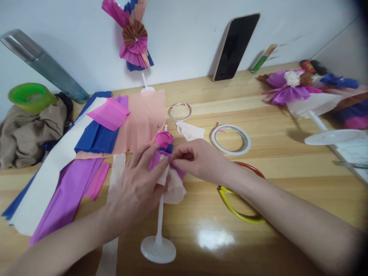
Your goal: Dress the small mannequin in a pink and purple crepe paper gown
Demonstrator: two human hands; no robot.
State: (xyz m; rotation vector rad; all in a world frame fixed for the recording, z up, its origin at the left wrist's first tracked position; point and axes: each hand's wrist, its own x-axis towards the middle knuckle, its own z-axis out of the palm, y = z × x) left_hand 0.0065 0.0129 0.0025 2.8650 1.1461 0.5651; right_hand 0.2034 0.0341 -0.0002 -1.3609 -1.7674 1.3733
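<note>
A small dress form wears crepe paper, with a magenta top (164,139), a blue band and purple and pale pieces below it. Its white stand (158,249) has a thin pole and a round base. My left hand (138,180) is closed round the figure's left side, thumb pressed on a small white paper strip (163,177). On the other side, my right hand (198,159) pinches the paper edge at the waist with thumb and index finger. Below the fingers hangs a pale paper skirt piece (176,188). Part of the dress is hidden behind both hands.
Crepe paper sheets (143,115) lie at left. Double-sided tape (230,140), a bead ring (179,111) and red-and-yellow-handled scissors (241,214) are on the table. A phone (237,46) leans on the wall. Dressed stands are at the back (136,46) and right (290,90).
</note>
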